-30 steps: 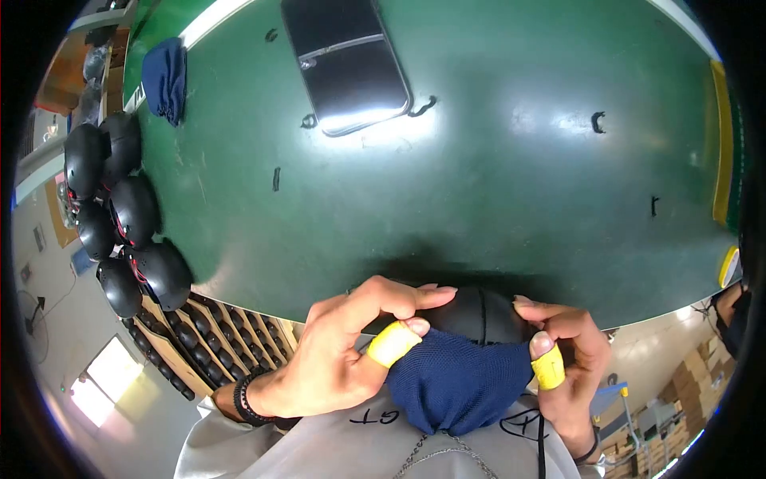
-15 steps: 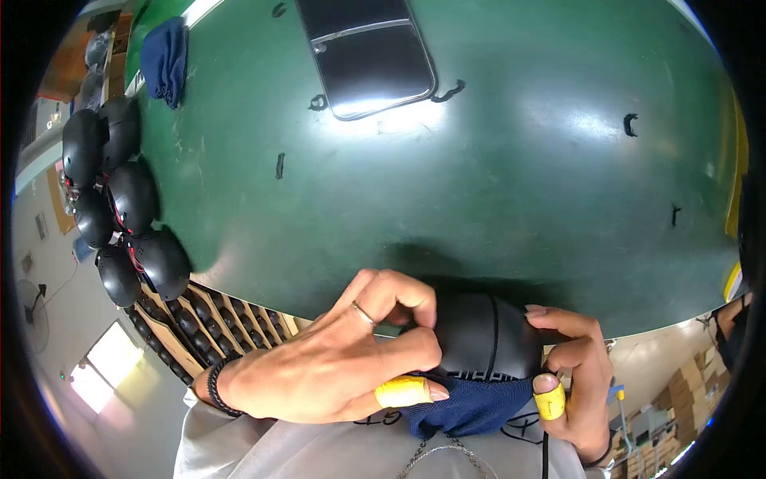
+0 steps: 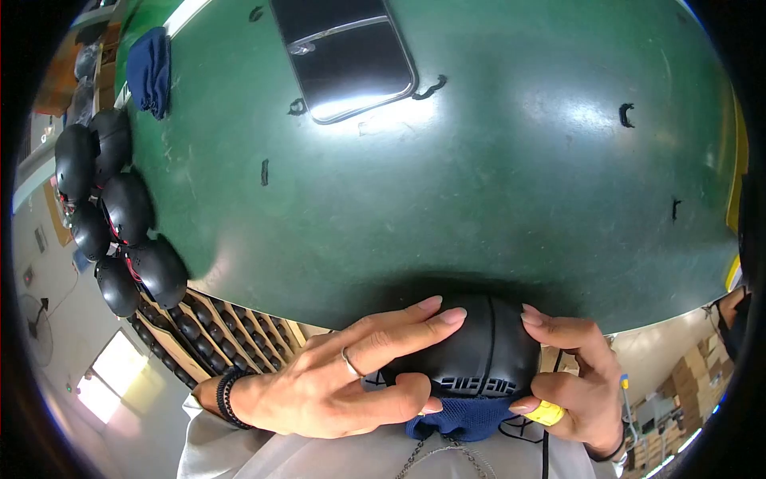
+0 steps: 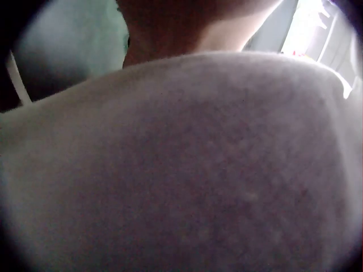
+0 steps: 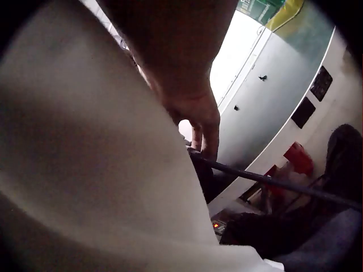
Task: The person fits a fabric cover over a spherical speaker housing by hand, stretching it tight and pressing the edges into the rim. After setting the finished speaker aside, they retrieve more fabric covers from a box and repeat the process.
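Observation:
Close to my body, at the table's near edge, both hands hold a rounded black shell (image 3: 471, 343) with a groove down its middle and slotted vents. A navy knit pouch (image 3: 455, 419) covers its lower end. My left hand (image 3: 335, 375) lies along the left side, two fingers over the top and the thumb low near the pouch. From the right, my right hand (image 3: 578, 375) grips the shell between fingertips and a yellow-wrapped thumb by the pouch's edge. Light cloth (image 4: 198, 158) fills most of the left wrist view and hides the fingers there.
A black zippered case (image 3: 351, 64) lies at the back of the green table (image 3: 479, 199). Short black strips (image 3: 626, 116) are scattered around it. Another navy pouch (image 3: 149, 72) lies back left. Several black shells (image 3: 128, 207) with red wires line the left edge, above a rack of more (image 3: 223, 335).
The pouch has slid down toward my body, baring more of the shell and its vents. My left hand has shifted from the pouch's edge and now lies along the shell's side.

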Tool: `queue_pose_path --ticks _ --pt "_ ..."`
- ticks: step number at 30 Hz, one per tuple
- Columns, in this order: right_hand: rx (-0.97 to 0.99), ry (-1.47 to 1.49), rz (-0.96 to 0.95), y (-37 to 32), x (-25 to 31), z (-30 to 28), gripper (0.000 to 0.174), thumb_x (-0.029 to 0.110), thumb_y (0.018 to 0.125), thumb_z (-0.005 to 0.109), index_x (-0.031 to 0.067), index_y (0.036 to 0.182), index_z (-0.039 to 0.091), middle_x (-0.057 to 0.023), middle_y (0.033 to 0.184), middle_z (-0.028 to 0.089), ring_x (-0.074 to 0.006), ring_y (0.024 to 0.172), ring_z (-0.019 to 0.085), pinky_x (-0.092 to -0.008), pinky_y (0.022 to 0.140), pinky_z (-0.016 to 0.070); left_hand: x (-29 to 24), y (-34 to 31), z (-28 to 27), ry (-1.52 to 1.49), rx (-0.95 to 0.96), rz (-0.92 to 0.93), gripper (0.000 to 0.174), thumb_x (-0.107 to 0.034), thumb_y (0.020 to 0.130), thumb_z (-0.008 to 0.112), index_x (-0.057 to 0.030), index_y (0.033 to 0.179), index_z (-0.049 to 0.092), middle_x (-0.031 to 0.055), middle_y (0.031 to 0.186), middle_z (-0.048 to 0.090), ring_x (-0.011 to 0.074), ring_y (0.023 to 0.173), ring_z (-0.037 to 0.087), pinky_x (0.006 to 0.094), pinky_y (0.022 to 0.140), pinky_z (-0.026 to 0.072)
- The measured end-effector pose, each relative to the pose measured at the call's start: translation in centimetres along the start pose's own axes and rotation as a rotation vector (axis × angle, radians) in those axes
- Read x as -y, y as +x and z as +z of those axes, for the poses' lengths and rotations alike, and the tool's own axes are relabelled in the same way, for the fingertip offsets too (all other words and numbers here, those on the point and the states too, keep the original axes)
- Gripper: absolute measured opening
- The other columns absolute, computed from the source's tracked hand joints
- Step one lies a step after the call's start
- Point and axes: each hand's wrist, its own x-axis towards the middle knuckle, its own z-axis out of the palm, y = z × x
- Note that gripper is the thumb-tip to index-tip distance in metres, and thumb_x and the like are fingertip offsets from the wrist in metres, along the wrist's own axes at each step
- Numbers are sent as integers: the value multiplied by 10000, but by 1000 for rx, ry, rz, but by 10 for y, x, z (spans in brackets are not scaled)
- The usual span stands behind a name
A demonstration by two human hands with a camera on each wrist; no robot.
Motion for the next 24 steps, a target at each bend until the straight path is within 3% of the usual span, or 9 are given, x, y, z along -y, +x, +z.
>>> queue_pose_path --ticks 6,11,14,15,16,18,19,24 --pt "-139 30 -111 1 -8 15 380 308 879 807 24 786 572 -247 1127 649 -396 1003 702 -534 914 602 2 0 8 25 -83 -31 382 -162 837 818 1 748 484 356 1217 654 471 1087 702 517 917 613" --pt "-227 72 20 8 -3 16 403 301 908 784 1 773 552 -235 1036 664 -341 942 706 -505 898 610 0 4 9 -106 -151 -171 210 -36 937 696 30 818 535 317 1131 693 411 995 741 522 934 610" --pt "-251 136 148 15 4 13 412 294 910 781 -5 755 543 -216 982 666 -328 944 711 -496 901 608 2 6 10 -154 -185 -231 185 -64 969 669 35 869 548 301 1103 699 398 1007 741 529 972 594" --pt "-264 195 222 16 4 13 410 294 905 786 6 742 544 -200 968 662 -316 947 716 -456 876 598 5 6 11 -148 -198 -225 156 -68 982 658 20 902 557 259 1057 711 369 982 744 460 900 619" --pt "-264 194 215 18 4 11 410 294 905 786 6 742 544 -200 968 662 -316 947 716 -456 876 598 5 5 10 -143 -202 -222 156 -68 982 658 20 902 557 259 1057 711 369 982 744 460 900 619" --pt "-215 258 280 23 4 6 285 122 790 875 -14 734 631 -196 1021 699 -304 991 731 -400 889 593 3 3 8 -181 -180 -331 133 -65 979 669 -10 906 573 225 1071 707 330 992 725 392 828 594" --pt "-264 283 239 25 1 11 230 94 837 822 -1 732 641 -174 952 703 -275 938 741 -357 831 580 5 1 9 -177 -183 -359 120 -72 971 687 -30 915 589 205 1124 698 294 1014 698 362 811 550" --pt "-250 402 294 26 -5 10 222 76 815 840 2 738 646 -153 920 689 -242 918 727 -325 802 544 11 6 10 -353 -189 -409 114 -88 971 691 -31 930 602 197 1171 704 269 1015 688 367 887 536"
